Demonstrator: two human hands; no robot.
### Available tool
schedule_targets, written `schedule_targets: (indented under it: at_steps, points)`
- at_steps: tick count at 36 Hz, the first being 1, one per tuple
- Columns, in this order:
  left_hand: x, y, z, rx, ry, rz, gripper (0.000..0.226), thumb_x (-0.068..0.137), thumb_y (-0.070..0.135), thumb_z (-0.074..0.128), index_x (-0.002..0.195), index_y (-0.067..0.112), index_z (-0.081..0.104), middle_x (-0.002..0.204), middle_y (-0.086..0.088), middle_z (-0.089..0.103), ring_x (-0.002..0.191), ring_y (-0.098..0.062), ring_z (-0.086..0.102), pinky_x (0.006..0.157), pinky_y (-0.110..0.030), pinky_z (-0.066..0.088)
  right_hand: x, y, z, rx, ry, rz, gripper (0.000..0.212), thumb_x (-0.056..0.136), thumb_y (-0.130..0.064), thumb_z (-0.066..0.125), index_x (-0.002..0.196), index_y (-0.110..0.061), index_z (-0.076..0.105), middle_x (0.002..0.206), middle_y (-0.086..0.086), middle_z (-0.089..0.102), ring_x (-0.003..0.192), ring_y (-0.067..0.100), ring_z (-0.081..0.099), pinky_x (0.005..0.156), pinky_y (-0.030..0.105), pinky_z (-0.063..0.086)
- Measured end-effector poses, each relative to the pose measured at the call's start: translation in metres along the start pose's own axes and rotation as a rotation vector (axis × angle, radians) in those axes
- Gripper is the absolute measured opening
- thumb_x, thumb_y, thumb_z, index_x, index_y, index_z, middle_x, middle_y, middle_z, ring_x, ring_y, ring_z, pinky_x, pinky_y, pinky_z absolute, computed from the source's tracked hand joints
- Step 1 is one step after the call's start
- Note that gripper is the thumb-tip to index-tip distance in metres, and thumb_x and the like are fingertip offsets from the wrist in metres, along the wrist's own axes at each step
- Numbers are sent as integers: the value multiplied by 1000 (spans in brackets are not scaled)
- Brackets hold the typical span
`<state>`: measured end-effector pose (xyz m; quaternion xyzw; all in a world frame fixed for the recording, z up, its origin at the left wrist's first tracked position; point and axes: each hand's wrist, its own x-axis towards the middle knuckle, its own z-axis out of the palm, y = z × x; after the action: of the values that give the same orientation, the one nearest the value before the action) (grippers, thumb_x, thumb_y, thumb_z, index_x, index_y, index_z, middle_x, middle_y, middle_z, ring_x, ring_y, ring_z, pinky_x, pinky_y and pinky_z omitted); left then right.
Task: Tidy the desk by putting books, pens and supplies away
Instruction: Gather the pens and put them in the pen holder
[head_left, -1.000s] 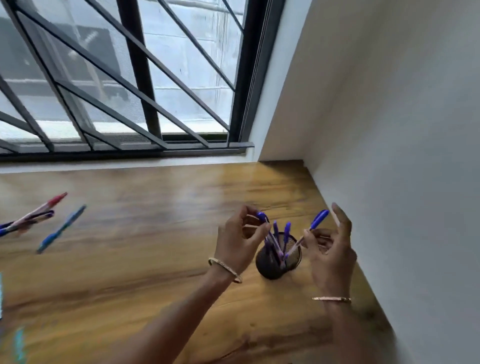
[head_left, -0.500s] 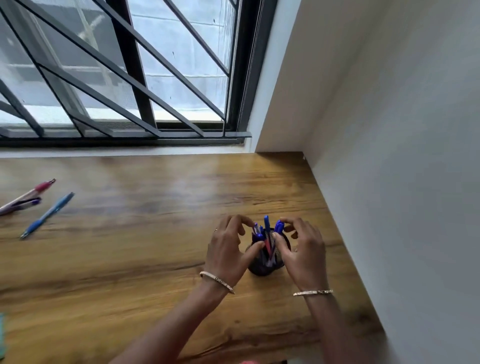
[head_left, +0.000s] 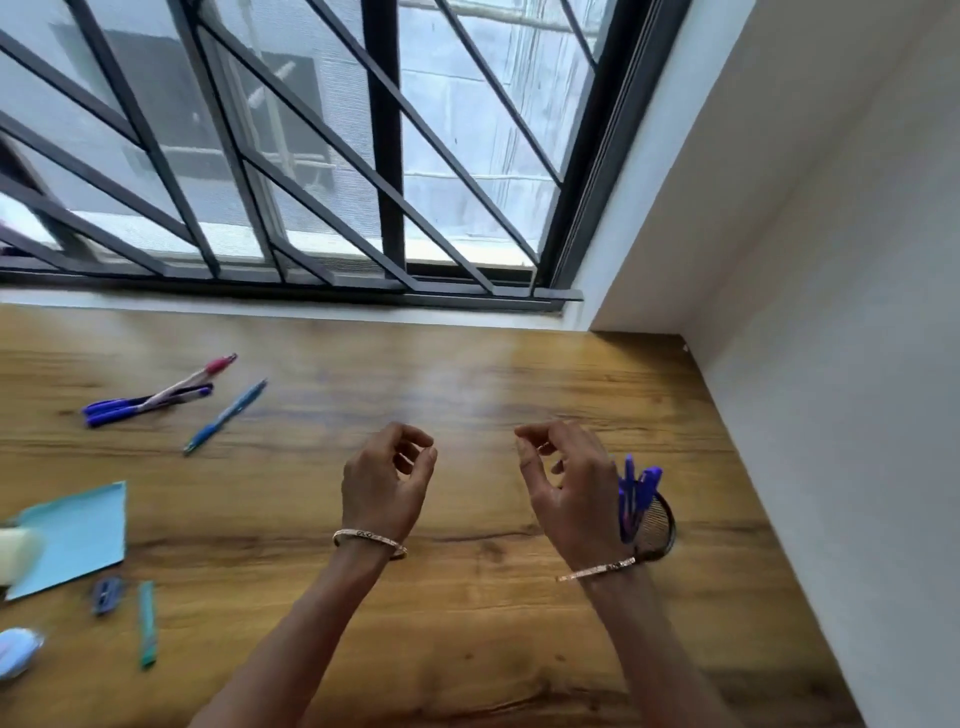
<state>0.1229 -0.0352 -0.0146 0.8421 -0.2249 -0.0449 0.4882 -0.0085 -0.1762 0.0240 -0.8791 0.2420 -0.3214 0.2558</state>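
I see both hands raised over the wooden desk, and neither one is touching anything. The left hand hangs with its fingers loosely curled, thumb and forefinger close together with nothing between them. The right hand is also loosely curled and empty, and from my view it covers the left side of the black mesh pen cup. The cup stands upright near the right edge of the desk, close to the white wall. A bunch of blue pens stands in it.

Loose items lie on the left half of the desk, well apart from the cup. A pink-capped pen lies across two dark blue pens, touching them. A lighter blue pen lies just beside that group, apart from it. Nearer me, at the left edge, is a light blue sheet of paper with a cream object over its corner, too blurred for me to name. Below the sheet lie a small blue-grey item, also too blurred to identify, and a teal stick beside it. A pale blue rounded thing is cut off at the lower left. Each wrist wears a bangle, and a barred window runs behind the desk
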Motion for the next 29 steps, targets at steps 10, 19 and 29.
schedule_targets:
  at_steps: [10, 19, 29]
  points:
    - [32, -65, -102, 94, 133, -124, 7, 80, 19, 73, 80, 23, 66, 70, 10, 66, 65, 0, 62, 61, -21, 51, 14, -84, 127, 34, -428, -104, 9, 87, -29, 61, 94, -28, 65, 79, -15, 63, 82, 5, 56, 72, 19, 43]
    - [77, -136, -172, 184, 191, -345, 7, 80, 20, 69, 83, 25, 65, 74, 5, 69, 67, -13, 63, 66, -26, 47, 39, -139, 229, 11, -607, -10, 13, 86, -33, 59, 90, -25, 68, 84, -7, 71, 79, 12, 65, 73, 35, 55]
    - [135, -205, -227, 112, 350, -704, 33, 84, 27, 66, 110, 9, 56, 112, -17, 66, 107, -38, 59, 88, -42, 46, 70, -176, 313, -134, -660, 337, 41, 91, -54, 47, 84, -17, 64, 89, 8, 69, 86, 30, 65, 70, 37, 52]
